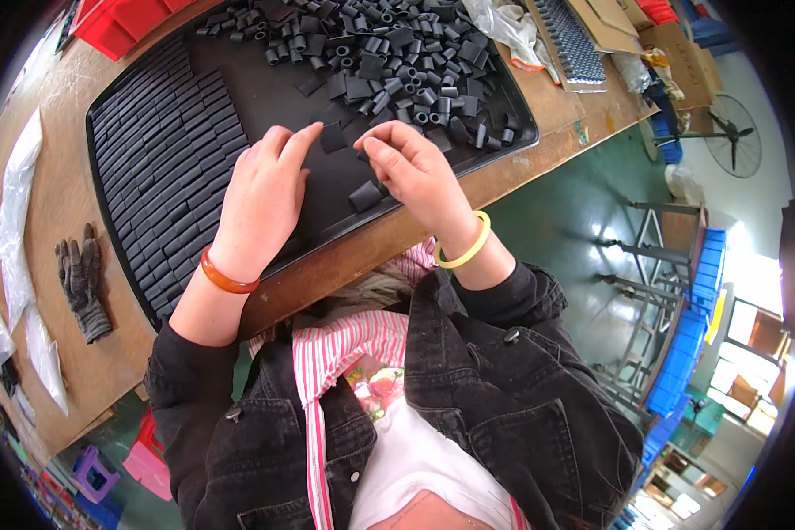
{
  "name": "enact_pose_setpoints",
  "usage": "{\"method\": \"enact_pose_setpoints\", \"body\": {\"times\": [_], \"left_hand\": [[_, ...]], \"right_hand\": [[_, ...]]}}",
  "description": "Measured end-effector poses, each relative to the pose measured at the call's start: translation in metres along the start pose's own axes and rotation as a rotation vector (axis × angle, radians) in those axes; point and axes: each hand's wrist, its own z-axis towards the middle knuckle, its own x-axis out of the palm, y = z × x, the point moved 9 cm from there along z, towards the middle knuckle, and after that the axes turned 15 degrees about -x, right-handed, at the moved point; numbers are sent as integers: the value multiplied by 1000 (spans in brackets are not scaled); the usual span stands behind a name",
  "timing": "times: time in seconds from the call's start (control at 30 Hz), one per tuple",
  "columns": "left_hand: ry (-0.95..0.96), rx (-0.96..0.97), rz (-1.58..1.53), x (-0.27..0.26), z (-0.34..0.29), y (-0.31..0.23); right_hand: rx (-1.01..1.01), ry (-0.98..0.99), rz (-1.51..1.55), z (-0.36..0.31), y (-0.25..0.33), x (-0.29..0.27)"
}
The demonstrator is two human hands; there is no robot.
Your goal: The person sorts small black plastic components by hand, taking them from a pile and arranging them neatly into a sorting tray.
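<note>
**Two hands work a small black flat piece over a tray of foam parts**

A small, flat, dark square piece [332, 139] sits between the two hands, just above the bare middle of the black tray [265, 97]. It looks thin and matte, with straight edges, and is the same colour as the parts around it.

The left hand [265, 199] is stretched forward with its fingers nearly straight and close together; its fingertips reach the left edge of the piece. The right hand [412, 170] is curled, thumb and forefinger pinched narrow beside the right edge of the piece; whether they grip it cannot be told. Just under the right hand lies another short black sleeve [365, 196] on the tray.

On the tray's left side, flat black pieces lie in neat rows [163, 159]. At its far end is a loose heap of short black tubes [397, 53]. The tray rests on a wooden table [79, 115]. An orange bangle [225, 278] circles the left wrist and a yellow bangle [465, 247] the right. A pair of grey gloves [84, 283] lies on the table to the left.
</note>
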Motion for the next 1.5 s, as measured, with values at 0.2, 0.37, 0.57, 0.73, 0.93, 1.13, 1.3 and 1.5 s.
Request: {"method": "enact_pose_setpoints", "body": {"times": [0.2,0.37,0.57,0.73,0.93,1.13,1.3,1.5], "left_hand": [[-39,36,-573,-16,-2,-6],[-207,217,-524,-34,-13,-18],[-357,140,-364,-47,-10,-10],[-271,-10,-469,-36,-5,6],[-252,-5,-469,-32,-4,5],[-237,18,-436,-31,-6,0],[-228,111,-378,-34,-6,-10],[-158,253,-215,-18,-14,-26]], "right_hand": [[33,106,65,-2,-2,35],[143,115,304,-4,-3,38],[-8,91,-81,-4,3,-8],[-224,396,-1054,-12,36,9],[-242,678,-1246,-8,17,27],[-217,680,-1194,-1,23,32],[-233,583,-945,4,20,30],[-250,323,-411,16,32,22]]}}
